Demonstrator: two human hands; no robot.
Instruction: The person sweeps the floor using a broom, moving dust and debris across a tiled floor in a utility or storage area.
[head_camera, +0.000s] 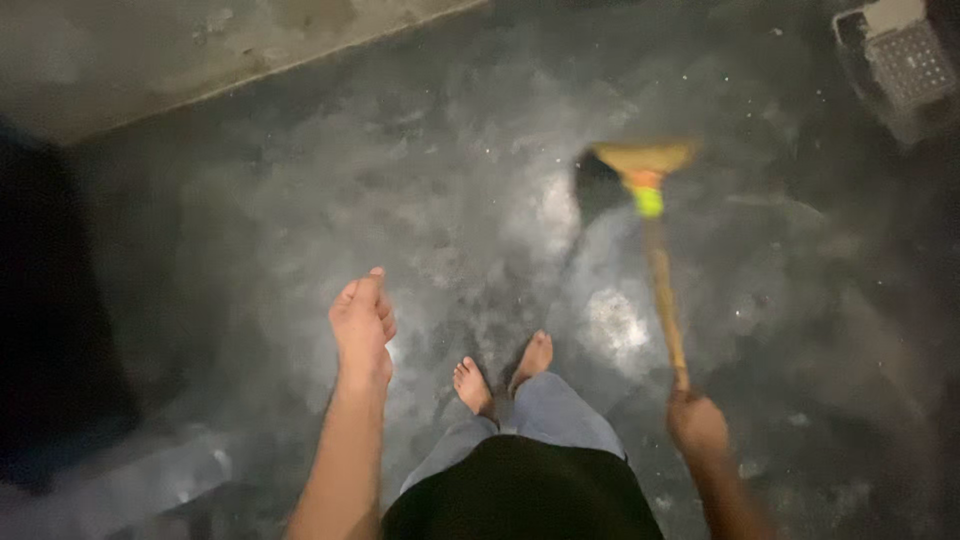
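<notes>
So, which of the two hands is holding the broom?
The right hand: it grips the top of the broom handle. The left hand is held out loosely in the air, touching nothing.

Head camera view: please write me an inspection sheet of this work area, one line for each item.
Surface: dark grey concrete floor, shiny and wet-looking in patches, with pale specks scattered on it.
Job's things: straw-coloured broom with a wooden stick and a green and orange band; its head rests on the floor and looks blurred.
Clutter: grey plastic crate with a grid wall at the top right corner.
Hands: right hand shut on the stick's end; left hand free, fingers loosely curled, holding nothing.
Cables: nothing seen.
Surroundings: pale concrete wall base at top left; dark unclear mass at left; the person's bare feet on the floor.
</notes>
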